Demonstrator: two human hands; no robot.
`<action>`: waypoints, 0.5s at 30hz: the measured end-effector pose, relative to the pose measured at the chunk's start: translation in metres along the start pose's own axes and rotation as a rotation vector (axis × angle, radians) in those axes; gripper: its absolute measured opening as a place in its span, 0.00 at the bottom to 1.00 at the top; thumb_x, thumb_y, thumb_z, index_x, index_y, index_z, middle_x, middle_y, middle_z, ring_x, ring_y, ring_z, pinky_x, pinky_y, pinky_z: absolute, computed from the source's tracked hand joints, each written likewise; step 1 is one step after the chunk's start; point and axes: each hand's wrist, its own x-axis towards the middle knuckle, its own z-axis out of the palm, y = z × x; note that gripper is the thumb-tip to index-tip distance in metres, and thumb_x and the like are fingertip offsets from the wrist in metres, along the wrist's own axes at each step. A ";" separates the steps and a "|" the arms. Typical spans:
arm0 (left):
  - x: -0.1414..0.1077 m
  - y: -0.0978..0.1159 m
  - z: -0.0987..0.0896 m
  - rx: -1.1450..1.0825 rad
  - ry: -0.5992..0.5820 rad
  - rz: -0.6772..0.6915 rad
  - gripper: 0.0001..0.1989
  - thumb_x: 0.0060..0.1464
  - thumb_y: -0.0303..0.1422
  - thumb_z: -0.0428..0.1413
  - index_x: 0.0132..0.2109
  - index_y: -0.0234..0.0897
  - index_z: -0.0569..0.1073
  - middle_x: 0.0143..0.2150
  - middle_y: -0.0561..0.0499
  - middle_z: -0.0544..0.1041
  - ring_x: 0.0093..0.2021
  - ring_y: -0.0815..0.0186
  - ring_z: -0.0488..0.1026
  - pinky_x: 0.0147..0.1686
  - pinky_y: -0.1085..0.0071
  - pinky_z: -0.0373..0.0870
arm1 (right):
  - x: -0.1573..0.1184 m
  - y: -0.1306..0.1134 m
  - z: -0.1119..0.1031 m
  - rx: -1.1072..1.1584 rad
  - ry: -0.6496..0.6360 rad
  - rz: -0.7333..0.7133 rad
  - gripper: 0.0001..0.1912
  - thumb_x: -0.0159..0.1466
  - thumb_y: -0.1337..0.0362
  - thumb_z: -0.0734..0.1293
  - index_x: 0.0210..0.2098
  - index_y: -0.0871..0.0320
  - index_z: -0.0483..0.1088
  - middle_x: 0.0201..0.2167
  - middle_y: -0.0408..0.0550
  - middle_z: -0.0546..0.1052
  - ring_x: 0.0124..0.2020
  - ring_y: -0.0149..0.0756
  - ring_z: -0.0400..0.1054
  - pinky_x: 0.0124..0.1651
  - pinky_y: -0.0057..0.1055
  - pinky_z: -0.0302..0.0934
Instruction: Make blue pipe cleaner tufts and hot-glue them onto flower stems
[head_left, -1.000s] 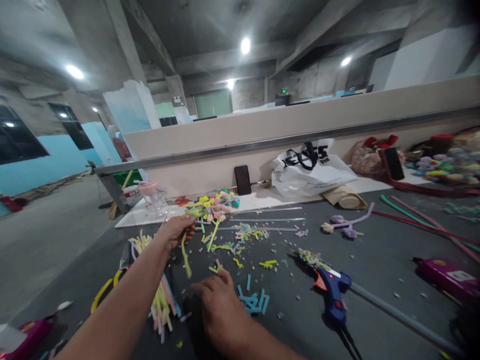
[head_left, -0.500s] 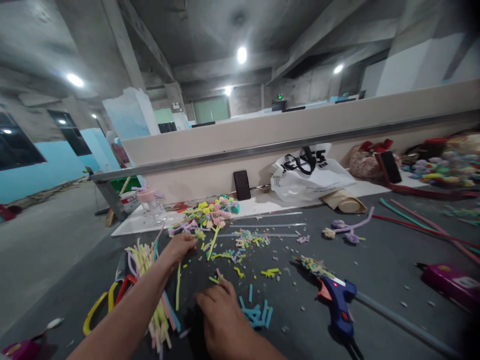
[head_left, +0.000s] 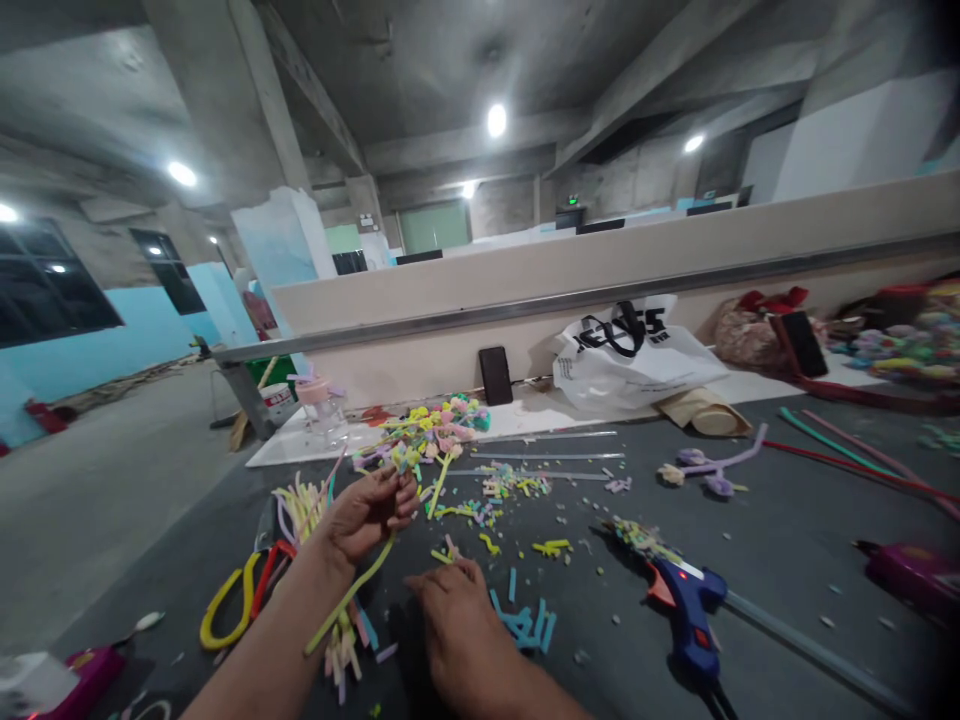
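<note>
My left hand (head_left: 373, 512) is closed on a yellow-green stem (head_left: 349, 597), which slants down to the left below the fingers, with small pastel pieces at its top. My right hand (head_left: 461, 610) rests on the dark table, fingers curled down; pink and yellow bits (head_left: 450, 550) show at its fingertips, and what it grips is hidden. Just right of it lie short blue pieces (head_left: 531, 624). A bundle of pastel stems (head_left: 300, 503) lies under my left forearm, beside scissors with yellow and red handles (head_left: 229, 603). Behind my left hand is a heap of colourful flowers (head_left: 450, 420).
A blue glue gun (head_left: 691, 610) lies at the right, its nozzle covered in bits. Clear sticks (head_left: 555, 457), a purple flower stem (head_left: 724, 465), a black phone (head_left: 496, 375), a white bag (head_left: 637, 360) and a clear jar (head_left: 324, 415) lie or stand farther back.
My left hand has lifted and turned palm-up, raising the yellow-green stem from the table. My right hand has barely moved. The whole view has shifted slightly.
</note>
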 end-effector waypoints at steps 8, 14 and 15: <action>0.012 -0.010 -0.015 0.267 0.199 0.004 0.16 0.42 0.40 0.62 0.29 0.33 0.67 0.25 0.55 0.67 0.25 0.73 0.66 0.25 0.76 0.65 | -0.002 0.003 0.005 0.017 0.035 -0.019 0.22 0.57 0.74 0.59 0.50 0.54 0.66 0.42 0.49 0.75 0.46 0.36 0.64 0.57 0.37 0.41; 0.058 -0.029 -0.045 0.806 0.547 -0.165 0.15 0.57 0.35 0.51 0.49 0.34 0.67 0.47 0.46 0.71 0.41 0.63 0.71 0.38 0.61 0.71 | -0.001 0.002 0.004 -0.009 0.053 -0.009 0.21 0.54 0.75 0.59 0.45 0.54 0.68 0.38 0.48 0.75 0.44 0.37 0.65 0.57 0.37 0.40; 0.062 -0.033 -0.047 0.911 0.574 -0.172 0.15 0.56 0.35 0.52 0.50 0.34 0.67 0.48 0.46 0.71 0.42 0.61 0.71 0.39 0.60 0.71 | -0.001 0.002 0.004 -0.011 0.056 -0.012 0.21 0.54 0.75 0.60 0.45 0.55 0.68 0.38 0.48 0.75 0.44 0.36 0.65 0.57 0.37 0.40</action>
